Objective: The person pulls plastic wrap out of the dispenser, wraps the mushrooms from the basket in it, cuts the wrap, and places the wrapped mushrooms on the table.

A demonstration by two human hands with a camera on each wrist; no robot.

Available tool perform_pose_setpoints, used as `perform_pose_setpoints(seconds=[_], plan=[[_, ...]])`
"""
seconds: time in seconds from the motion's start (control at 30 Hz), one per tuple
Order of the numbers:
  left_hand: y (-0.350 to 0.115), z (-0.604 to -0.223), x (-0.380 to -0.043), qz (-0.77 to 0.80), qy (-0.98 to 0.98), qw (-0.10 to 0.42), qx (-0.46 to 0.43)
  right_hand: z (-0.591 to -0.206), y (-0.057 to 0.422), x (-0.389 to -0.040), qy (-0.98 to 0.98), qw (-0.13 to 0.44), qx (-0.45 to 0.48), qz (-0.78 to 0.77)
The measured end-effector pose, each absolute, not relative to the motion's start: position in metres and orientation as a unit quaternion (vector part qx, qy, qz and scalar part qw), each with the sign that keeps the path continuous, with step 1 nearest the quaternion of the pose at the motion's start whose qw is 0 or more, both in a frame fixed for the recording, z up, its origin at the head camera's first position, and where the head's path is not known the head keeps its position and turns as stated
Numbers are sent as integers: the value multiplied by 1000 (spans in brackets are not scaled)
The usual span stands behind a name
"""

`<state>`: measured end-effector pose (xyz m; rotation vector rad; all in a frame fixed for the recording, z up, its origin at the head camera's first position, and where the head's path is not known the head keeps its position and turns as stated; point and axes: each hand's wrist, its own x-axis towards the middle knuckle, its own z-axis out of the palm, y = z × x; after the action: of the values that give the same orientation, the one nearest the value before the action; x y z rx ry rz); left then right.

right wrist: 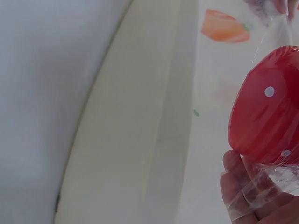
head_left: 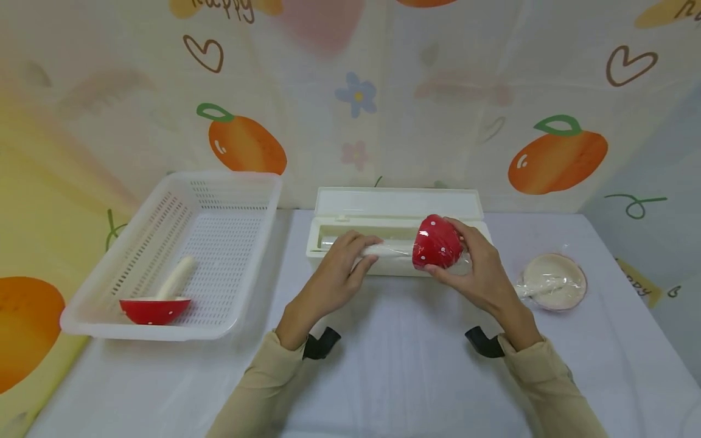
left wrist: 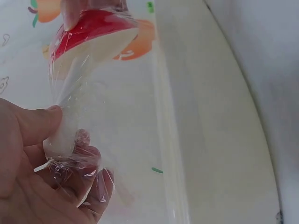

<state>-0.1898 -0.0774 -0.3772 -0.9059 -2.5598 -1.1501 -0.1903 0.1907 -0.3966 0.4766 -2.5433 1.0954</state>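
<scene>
A red ladle (head_left: 438, 242) with white dots and a white handle, wrapped in clear plastic, is held up in front of the long white box (head_left: 394, 266). My left hand (head_left: 343, 266) grips the end of its handle (left wrist: 70, 126) through the wrap, thumb on one side and fingers on the other. Around the red bowl (right wrist: 268, 107) curl the thumb and fingers of my right hand (head_left: 477, 267). Loose film bunches beside both hands. Behind the ladle, the box's lid (head_left: 397, 201) stands raised.
To the left stands a white perforated basket (head_left: 230, 316) with another red dotted ladle (head_left: 156, 310) in it, handle up. A third, wrapped ladle (head_left: 553, 283) lies at the right, its pale inside upward. A patterned cloth (head_left: 383, 134) hangs behind the white table (head_left: 383, 377).
</scene>
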Motion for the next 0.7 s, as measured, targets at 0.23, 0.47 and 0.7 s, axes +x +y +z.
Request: perform_pose_setpoints(seconds=[0.23,0.47,0.7], plan=[[-77,-371,-192,-400,-853,107,-319,-387,191,-193,-891,183,165,381],[-79,-363,-188,-405,-853,99,-313,-376,187,-190,-889,190,159,386],[-84,-355,-178,-405,-866,72,-285,-369,183,-180,-890,177,149,394]])
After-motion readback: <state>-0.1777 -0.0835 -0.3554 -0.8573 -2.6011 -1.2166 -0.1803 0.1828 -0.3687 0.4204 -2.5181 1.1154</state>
